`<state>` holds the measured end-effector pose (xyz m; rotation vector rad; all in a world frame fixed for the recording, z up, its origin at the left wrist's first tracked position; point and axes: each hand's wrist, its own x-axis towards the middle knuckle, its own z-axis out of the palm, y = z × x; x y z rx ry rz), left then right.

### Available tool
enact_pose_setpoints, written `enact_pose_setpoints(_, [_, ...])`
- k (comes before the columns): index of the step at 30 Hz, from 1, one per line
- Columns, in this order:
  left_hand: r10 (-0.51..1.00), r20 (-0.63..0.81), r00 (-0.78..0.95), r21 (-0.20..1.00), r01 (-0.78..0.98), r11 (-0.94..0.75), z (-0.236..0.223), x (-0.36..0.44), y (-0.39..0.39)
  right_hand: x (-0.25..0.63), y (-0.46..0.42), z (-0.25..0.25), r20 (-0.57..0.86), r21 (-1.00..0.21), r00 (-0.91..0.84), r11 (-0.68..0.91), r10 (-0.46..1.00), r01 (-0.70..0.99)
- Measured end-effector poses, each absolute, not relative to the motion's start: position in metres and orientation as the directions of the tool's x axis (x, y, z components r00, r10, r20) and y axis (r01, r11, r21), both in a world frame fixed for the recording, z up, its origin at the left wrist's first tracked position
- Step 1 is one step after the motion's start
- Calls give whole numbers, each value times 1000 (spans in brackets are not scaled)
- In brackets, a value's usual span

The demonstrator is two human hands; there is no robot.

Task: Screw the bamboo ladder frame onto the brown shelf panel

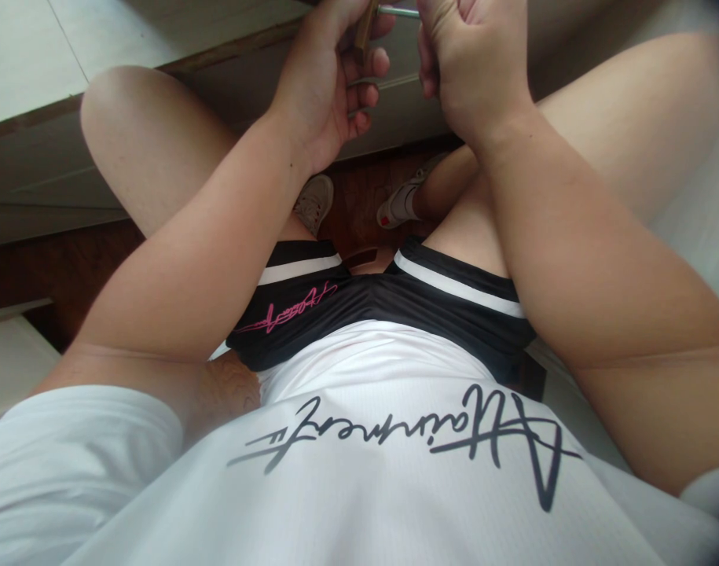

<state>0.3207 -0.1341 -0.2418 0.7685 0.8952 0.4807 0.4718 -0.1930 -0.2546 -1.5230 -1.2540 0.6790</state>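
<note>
At the top edge, my left hand (335, 94) holds a narrow brown piece that looks like wood (366, 30). Its lower fingers are loosely curled, and the upper part of the hand is cut off by the frame. My right hand (480, 67) is closed in a fist around what looks like a screwdriver, its thin metal shaft (399, 12) pointing left. The shaft's tip meets the side of the brown piece; whether a screw sits there is too small to tell. The handle is hidden inside the fist.
A pale tabletop or ledge (34, 59) with a brown edge lies at the upper left, beyond my bent knee (129, 102). Below are my shoes (317, 200) on a reddish-brown wooden floor (356, 189). My thighs flank both arms.
</note>
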Motion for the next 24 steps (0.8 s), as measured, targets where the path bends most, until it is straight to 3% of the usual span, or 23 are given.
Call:
enact_pose_setpoints(10, [675,-512,532,776,-51,629,-240,322,-135,470,-193,-253,139,-934,300,24,944,357])
enact_pose_setpoints(17, [681,-497,538,788,-49,614,-243,319,-134,464,-196,-246,-155,-986,211,-166,965,35])
enact_pose_setpoints(22, [672,-480,565,793,-50,608,-245,318,-131,473,-197,-243,-389,-911,49,-376,920,-170])
enact_pose_setpoints(24, [666,-477,573,792,-48,609,-246,317,-131,473,-197,-241,-399,-905,41,-386,916,-178])
